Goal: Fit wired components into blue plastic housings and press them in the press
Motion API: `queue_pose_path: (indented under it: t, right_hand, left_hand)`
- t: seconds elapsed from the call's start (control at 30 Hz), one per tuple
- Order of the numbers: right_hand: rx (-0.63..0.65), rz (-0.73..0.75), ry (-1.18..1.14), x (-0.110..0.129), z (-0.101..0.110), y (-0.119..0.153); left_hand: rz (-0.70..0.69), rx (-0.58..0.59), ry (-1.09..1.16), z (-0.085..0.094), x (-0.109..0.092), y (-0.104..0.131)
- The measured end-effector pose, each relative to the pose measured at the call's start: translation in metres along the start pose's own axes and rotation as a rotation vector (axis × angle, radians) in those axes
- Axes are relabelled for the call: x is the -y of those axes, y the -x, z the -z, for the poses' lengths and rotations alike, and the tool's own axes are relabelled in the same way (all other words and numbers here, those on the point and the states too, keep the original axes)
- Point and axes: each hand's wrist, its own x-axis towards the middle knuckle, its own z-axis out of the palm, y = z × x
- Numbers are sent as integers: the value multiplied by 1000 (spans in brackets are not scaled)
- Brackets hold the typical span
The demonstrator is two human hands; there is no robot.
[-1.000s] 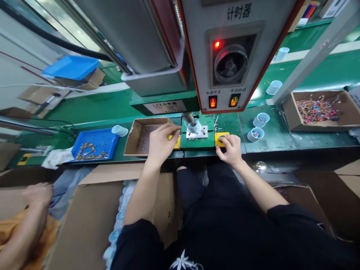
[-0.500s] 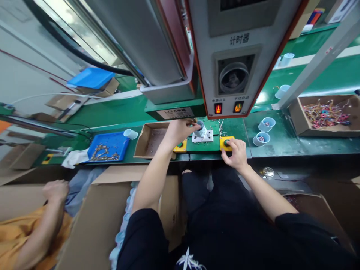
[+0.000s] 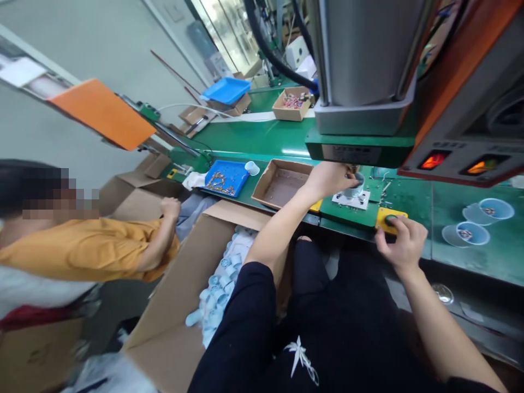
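Note:
My left hand (image 3: 332, 180) reaches under the press head (image 3: 360, 147). Its fingers are pinched together at the mouth of a pale blue cup (image 3: 355, 191), which stands on a white metal plate (image 3: 352, 201). Something small and brownish shows at the fingertips, too small to name. My right hand (image 3: 405, 240) rests on a yellow button box (image 3: 383, 218) to the right of the plate. Its fingers lie over the dark green button (image 3: 391, 219), and the thumb sits apart at the box's front edge.
Two cups with small parts (image 3: 465, 234) stand on the bench to the right. Left of the press are a cardboard tray (image 3: 282, 188) and a blue tray (image 3: 241, 180) with brass-coloured pieces. A carton (image 3: 184, 273) of blue plastic parts stands beside me. A person in orange (image 3: 94, 245) sits farther left.
The camera view has turned left, so the bench and press appear shifted right and the seated person shows more. Both hands stay at the cup and the right button.

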Motion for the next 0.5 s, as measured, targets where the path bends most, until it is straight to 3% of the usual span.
queue_pose_path:
  t: [0.1,0.23,0.37,0.5]
  right_hand:
    - [9,-4,13,1,1,-3]
    - [-8,7,27,7,4,-6]
    - [25,-12,49,8,3,-7]
    - [65,-58,20,5,2,-5]
  left_hand:
    - [7,-123,-7,-3,16,21]
    - [171,-395,-194,-28,56,78]
    - [130,-374,-324,-56,86,113]
    - [-55,-240,-354,-58,85,111]
